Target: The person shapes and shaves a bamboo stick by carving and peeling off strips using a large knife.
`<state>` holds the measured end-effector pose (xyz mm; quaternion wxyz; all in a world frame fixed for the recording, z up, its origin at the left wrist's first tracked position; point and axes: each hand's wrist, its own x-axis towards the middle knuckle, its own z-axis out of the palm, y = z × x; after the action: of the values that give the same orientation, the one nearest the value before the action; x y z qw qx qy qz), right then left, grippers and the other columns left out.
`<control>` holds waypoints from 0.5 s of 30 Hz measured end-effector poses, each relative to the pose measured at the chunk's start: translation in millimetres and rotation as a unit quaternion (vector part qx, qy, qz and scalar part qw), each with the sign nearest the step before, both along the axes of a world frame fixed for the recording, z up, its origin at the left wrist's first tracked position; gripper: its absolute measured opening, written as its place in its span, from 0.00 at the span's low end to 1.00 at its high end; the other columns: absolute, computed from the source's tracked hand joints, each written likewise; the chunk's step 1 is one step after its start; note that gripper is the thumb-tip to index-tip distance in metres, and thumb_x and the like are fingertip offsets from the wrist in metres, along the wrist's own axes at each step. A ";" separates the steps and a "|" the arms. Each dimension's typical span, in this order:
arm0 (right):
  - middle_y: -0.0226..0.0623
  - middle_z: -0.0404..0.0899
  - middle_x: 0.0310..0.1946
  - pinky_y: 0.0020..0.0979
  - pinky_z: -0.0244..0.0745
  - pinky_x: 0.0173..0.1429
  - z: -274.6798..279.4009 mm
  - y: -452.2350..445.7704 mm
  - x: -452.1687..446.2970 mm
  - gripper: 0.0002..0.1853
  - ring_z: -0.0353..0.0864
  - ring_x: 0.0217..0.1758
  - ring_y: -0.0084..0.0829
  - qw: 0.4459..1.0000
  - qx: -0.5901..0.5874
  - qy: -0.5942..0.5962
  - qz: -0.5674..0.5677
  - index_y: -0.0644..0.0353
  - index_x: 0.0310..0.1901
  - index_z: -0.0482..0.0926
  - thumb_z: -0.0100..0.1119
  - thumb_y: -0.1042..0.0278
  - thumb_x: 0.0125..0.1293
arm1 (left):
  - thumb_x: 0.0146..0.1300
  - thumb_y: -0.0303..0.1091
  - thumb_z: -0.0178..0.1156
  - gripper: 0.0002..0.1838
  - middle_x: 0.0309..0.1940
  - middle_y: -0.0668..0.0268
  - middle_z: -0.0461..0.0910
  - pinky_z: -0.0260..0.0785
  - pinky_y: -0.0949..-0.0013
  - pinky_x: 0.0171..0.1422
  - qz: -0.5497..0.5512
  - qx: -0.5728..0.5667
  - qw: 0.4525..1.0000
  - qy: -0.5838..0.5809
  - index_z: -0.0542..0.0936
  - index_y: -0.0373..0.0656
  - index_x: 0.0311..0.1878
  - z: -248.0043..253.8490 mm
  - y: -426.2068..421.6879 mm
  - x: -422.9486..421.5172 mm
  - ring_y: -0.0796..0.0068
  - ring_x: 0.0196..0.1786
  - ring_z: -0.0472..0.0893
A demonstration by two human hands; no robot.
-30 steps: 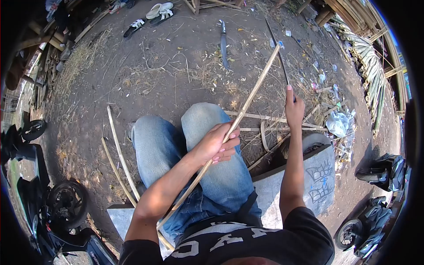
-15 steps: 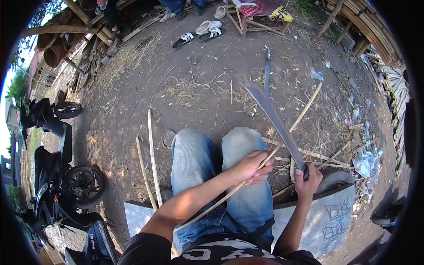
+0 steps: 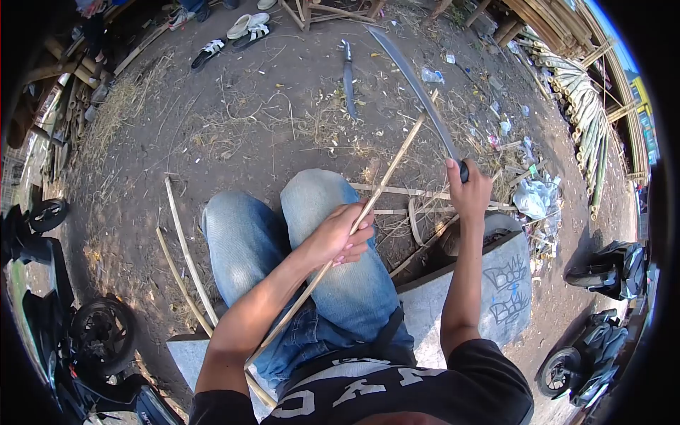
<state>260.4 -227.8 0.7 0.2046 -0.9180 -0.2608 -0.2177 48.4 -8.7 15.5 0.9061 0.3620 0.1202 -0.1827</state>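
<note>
My left hand is closed round a long thin bamboo strip above my right knee. The strip runs diagonally from beside my lap up and away to the right. In my right hand, the dark handle of a long machete is gripped, its blade pointing forward and up to the left. The blade passes close to the strip's far end; whether they touch I cannot tell. A second knife lies on the ground ahead.
I sit on a grey concrete slab with graffiti. Bamboo strips lean at the left. Sandals, a plastic bag, a bamboo pile and motorbikes surround the dirt ground. A person's feet show at the top left.
Over the last second the machete has swung down across the strip, then lifted away forward. The view dipped leftward and came back. My left hand keeps its hold on the strip.
</note>
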 end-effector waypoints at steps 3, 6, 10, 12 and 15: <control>0.41 0.71 0.11 0.43 0.70 0.24 3.2 3.0 -22.1 0.28 0.78 0.16 0.46 0.994 0.039 0.045 0.092 0.59 0.27 0.77 0.65 0.37 0.65 | 0.81 0.45 0.35 0.19 0.10 0.79 0.56 0.47 0.78 0.08 0.012 -0.015 1.000 0.010 0.64 0.50 0.31 2.9 0.3 1.0 0.87 0.08 0.53; 0.39 0.71 0.12 0.41 0.69 0.24 5.1 7.4 -47.5 0.29 0.77 0.16 0.43 0.972 -0.035 -0.041 0.229 0.57 0.27 0.77 0.65 0.34 0.63 | 0.82 0.46 0.34 0.21 0.10 0.79 0.56 0.47 0.78 0.08 0.015 -0.032 0.999 0.012 0.64 0.51 0.30 4.7 1.3 -0.5 0.87 0.07 0.52; 0.38 0.72 0.14 0.41 0.69 0.25 -23.2 7.4 -23.7 0.32 0.76 0.17 0.42 0.976 -0.013 -0.038 0.216 0.56 0.26 0.77 0.64 0.29 0.60 | 0.82 0.44 0.34 0.20 0.10 0.79 0.56 0.45 0.80 0.07 -0.001 -0.067 0.997 0.036 0.64 0.52 0.30 -0.6 2.5 5.7 0.88 0.06 0.52; 0.39 0.74 0.15 0.41 0.69 0.25 -35.1 12.7 -19.3 0.33 0.77 0.18 0.44 0.977 -0.001 -0.011 0.214 0.57 0.27 0.77 0.63 0.28 0.60 | 0.82 0.43 0.34 0.20 0.10 0.79 0.56 0.45 0.80 0.07 0.006 -0.082 0.996 0.042 0.64 0.53 0.30 -3.2 3.3 11.6 0.88 0.06 0.53; 0.41 0.74 0.14 0.42 0.70 0.25 -37.5 26.1 -17.8 0.31 0.79 0.19 0.46 0.981 0.022 -0.026 0.191 0.58 0.28 0.78 0.62 0.31 0.64 | 0.82 0.43 0.34 0.19 0.10 0.79 0.56 0.46 0.81 0.06 0.021 -0.116 0.992 0.046 0.64 0.53 0.30 -6.4 5.5 12.1 0.88 0.05 0.53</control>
<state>242.6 -201.7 -36.8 0.2555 -0.8410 -0.4313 -0.2037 60.5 -3.3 9.1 0.9393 0.2431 0.1470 -0.1924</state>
